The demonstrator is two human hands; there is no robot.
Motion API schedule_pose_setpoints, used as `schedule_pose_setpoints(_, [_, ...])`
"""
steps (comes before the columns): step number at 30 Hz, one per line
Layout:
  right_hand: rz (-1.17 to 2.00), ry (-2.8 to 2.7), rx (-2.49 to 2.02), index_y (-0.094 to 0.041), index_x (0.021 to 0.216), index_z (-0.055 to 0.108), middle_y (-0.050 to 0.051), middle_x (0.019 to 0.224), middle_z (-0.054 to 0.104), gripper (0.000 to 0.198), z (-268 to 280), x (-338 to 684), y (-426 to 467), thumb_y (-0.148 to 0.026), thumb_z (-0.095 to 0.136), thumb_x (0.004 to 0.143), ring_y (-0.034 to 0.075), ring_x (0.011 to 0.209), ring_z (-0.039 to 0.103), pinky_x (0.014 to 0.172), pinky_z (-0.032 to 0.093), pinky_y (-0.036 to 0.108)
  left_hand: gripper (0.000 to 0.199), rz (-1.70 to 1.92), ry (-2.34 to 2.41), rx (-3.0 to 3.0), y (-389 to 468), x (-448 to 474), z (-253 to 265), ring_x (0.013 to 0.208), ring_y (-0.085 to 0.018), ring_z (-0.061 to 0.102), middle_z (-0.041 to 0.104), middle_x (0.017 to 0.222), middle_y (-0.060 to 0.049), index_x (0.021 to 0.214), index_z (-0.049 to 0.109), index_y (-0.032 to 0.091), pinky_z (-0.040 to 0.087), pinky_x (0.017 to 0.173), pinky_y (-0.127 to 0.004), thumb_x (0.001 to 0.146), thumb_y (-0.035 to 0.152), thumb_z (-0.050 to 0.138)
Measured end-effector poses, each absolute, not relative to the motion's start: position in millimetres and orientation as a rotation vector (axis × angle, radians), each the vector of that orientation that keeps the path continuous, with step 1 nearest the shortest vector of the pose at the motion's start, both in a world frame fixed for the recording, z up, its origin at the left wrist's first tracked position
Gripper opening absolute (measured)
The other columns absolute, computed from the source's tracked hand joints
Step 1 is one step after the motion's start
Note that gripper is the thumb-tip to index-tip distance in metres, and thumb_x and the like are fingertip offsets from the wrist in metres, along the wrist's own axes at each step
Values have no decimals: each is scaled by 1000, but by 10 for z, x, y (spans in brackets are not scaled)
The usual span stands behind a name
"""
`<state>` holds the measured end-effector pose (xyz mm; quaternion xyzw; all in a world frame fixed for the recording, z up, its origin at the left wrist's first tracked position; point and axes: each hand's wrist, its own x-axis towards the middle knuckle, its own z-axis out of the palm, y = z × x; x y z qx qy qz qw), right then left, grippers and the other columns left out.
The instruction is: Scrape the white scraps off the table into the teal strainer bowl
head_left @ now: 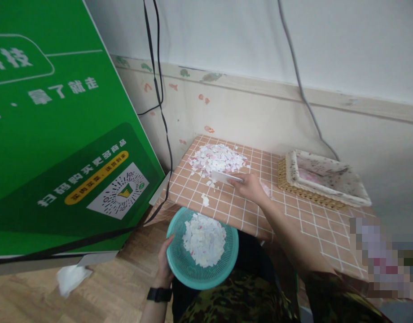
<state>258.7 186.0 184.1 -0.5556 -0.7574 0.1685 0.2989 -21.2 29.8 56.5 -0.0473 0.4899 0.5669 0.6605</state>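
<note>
Here, open counter (265, 164) separates paper scraps (221, 157) from basket (322, 192); right hand (250, 186) grips card (221, 176) beside them, left hand (164, 258) a basin (206, 281) at the counter's edge

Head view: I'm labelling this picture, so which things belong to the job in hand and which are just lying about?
In use, it seems:
Teal colander with white scraps inside, held by the left hand
Flat white piece in the right hand
Scrap heap on the checked table

Apparently just lying about:
Lined wicker basket
White bundle on the floor
Grey cable
</note>
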Motion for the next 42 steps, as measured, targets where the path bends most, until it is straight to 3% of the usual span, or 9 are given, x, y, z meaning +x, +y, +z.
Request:
schedule_pose_setpoints(11, [590,-2073,-1472,-20,88,73,2,72,72,23,1912,2677,1783,-35,57,81,16,58,62,55,43,26,14,1271,1115,-98,299,-200,607,62,-24,68,74,68,-8,72,73,14,54,66,-36,64,22,65])
schedule_pose_setpoints(18, [576,-2041,-1369,-22,94,72,5,90,72,22,1895,2562,1879,-32,56,82,20,76,65,67,48,30,12,1273,1116,-115,292,-220,581,61,-23,67,73,67,-8,70,73,13,53,68,-36,64,22,67])
schedule_pose_setpoints(26, [475,-2283,-1329,-22,83,72,2,70,70,14,2150,2552,1952,-24,58,79,16,64,61,61,43,28,12,1267,1068,-118,286,-224,567,59,-22,66,73,67,-7,69,73,14,53,67,-35,64,22,67])
schedule_pose_setpoints(31, [480,-2257,-1330,-22,86,72,2,76,70,17,2183,2502,1978,-25,56,80,16,70,61,64,43,28,12,1288,1117,-104,286,-229,546,63,-23,67,73,67,-6,70,72,14,53,67,-36,62,22,67])
schedule_pose_setpoints(36, [485,-2244,-1411,-20,79,72,1,63,66,18,2128,2545,1916,-29,56,79,14,58,57,56,40,27,15,1305,1128,-77,277,-240,510,65,-24,68,74,70,-7,72,73,13,53,67,-35,61,23,69])
schedule_pose_setpoints(42, [516,-2225,-1431,-20,79,71,1,63,66,18,2095,2571,1923,-30,57,78,13,55,55,54,39,26,14,1304,1121,-82,277,-248,503,63,-24,68,74,70,-7,71,72,13,53,69,-36,61,22,68])
